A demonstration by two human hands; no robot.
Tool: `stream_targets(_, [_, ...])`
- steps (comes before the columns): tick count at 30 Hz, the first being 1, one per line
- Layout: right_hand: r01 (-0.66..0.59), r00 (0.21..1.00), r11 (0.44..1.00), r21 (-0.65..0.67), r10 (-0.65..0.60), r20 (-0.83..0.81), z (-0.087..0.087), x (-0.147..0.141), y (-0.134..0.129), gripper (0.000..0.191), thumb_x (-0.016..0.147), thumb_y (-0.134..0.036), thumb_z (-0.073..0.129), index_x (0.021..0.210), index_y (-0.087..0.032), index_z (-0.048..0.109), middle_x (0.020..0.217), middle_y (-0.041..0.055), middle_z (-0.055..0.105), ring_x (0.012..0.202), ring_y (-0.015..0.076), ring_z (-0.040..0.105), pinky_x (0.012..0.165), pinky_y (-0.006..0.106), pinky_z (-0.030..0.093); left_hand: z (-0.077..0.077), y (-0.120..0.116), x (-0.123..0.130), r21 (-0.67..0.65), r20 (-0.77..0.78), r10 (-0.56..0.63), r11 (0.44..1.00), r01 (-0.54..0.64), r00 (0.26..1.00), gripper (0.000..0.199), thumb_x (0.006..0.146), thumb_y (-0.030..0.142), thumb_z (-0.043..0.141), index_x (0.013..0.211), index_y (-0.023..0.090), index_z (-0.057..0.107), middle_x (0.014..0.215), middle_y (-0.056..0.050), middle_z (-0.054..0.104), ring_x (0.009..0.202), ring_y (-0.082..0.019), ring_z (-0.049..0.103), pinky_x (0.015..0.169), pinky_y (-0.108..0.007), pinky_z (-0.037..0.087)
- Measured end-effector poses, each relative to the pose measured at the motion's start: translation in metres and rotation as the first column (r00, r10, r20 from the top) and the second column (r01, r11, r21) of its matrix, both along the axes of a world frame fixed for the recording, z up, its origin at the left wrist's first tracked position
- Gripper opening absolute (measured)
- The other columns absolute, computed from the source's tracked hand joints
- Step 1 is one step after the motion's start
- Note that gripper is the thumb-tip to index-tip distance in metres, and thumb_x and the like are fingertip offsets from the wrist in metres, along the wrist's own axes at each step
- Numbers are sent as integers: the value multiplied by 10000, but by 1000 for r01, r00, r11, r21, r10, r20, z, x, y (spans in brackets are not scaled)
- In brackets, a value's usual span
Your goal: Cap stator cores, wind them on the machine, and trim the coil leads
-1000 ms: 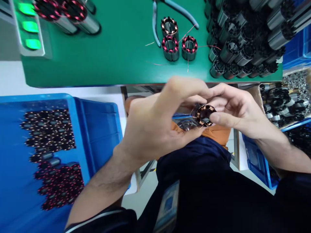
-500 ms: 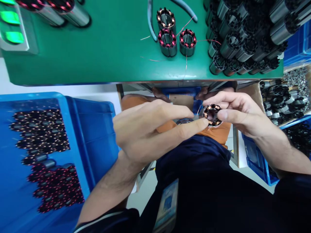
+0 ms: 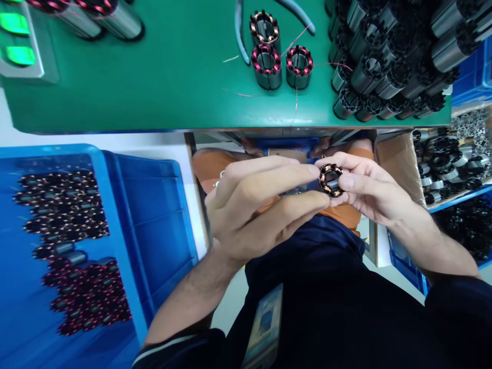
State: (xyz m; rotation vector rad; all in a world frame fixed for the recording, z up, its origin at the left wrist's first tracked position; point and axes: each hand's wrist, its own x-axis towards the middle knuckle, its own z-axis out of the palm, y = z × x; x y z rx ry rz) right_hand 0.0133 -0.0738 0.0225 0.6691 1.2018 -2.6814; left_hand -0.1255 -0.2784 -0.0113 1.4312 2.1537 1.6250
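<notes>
A small ring-shaped stator with copper windings is held above my lap, its open end facing the camera. My right hand grips it from the right, with the thumb at the rim and inner edge. From the left, the thumb and fingertips of my left hand meet the stator's left and lower edge, closing on it. Thin wire ends show near my left fingers. On the green table stand a copper-wound stator and two red-wound ones with loose wires.
Many black and silver cores stand at the table's right. At left, a blue bin stands beside rows of wound stators. A carton of metal parts is at right. A grey cable lies on the green table.
My left hand has shifted right and its fingers have come round the stator's left side. The stator has turned slightly and moved a little left.
</notes>
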Motion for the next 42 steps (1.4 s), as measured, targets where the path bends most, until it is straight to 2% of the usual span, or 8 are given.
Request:
stream_targets(3, [59, 998, 995, 85, -59, 1, 1, 4, 5, 400, 899, -408, 1079, 1199, -215, 898, 1055, 15, 931, 842, 163, 920, 770, 203, 759, -13, -3, -3, 143, -355, 115, 987, -68, 928, 43, 1112, 447, 863, 1112, 443, 905, 1126, 47, 903, 1179, -255, 828, 1022, -455, 725])
stream_targets(5, [84, 996, 967, 240, -85, -5, 5, 9, 11, 480, 889, -483, 1073, 1248, -224, 889, 1053, 28, 924, 864, 197, 917, 780, 265, 778, -30, -4, -9, 93, -379, 139, 989, -112, 915, 56, 1090, 416, 882, 1051, 388, 910, 1133, 25, 910, 1166, -286, 797, 993, -489, 699])
stream_targets(9, [127, 992, 815, 565, -90, -93, 10, 18, 14, 415, 925, -455, 1052, 1256, -262, 893, 1102, 41, 921, 954, 203, 901, 853, 293, 771, -49, 0, -14, -55, -74, 81, 995, -85, 994, 77, 1050, 377, 924, 991, 331, 908, 1122, 0, 924, 1123, -293, 817, 1024, -514, 655])
stream_targets(15, [141, 988, 735, 663, -59, -144, 9, 13, 1, 428, 871, -384, 1104, 1233, -280, 901, 1091, 32, 914, 888, 165, 853, 846, 264, 745, -14, 17, 1, 190, 318, -20, 981, -43, 948, 203, 967, 485, 1026, 1118, 387, 932, 1247, 5, 918, 1163, -284, 846, 1090, -534, 641])
stream_targets(24, [21, 993, 745, 666, 63, -102, 9, 23, 11, 399, 931, -379, 1043, 1291, -265, 911, 1096, 46, 902, 925, 199, 868, 830, 298, 751, -44, 19, 12, 77, 813, -75, 997, 21, 578, 366, 1011, 634, 939, 1017, 270, 900, 1239, -83, 916, 1128, -259, 864, 912, -361, 718])
stream_targets(31, [23, 980, 661, 750, 134, -147, 0, 22, 10, 469, 908, -264, 1052, 1348, -314, 899, 1102, 13, 891, 914, 176, 850, 900, 284, 766, -9, 16, 7, 115, 637, -205, 978, 172, 743, 177, 1051, 428, 928, 988, 265, 896, 1199, -80, 901, 1141, -259, 849, 1025, -402, 710])
stream_targets(37, [-8, 987, 708, 706, 118, -108, 1, 29, 17, 526, 962, -329, 1007, 1459, -303, 835, 1196, 48, 894, 991, 198, 869, 898, 291, 757, -49, 12, 10, 33, 759, -131, 986, 164, 637, 369, 1121, 591, 801, 988, 249, 764, 1235, -105, 879, 1063, -247, 853, 787, -332, 689])
stream_targets(42, [-24, 986, 745, 667, 127, -106, -2, 22, 14, 597, 952, -306, 1011, 1500, -334, 778, 1113, 5, 867, 959, 158, 846, 852, 238, 724, -41, 7, 3, 168, 196, -137, 980, 105, 971, 753, 823, 601, 1097, 1431, 330, 746, 1378, -65, 885, 1292, -332, 865, 1360, -580, 570])
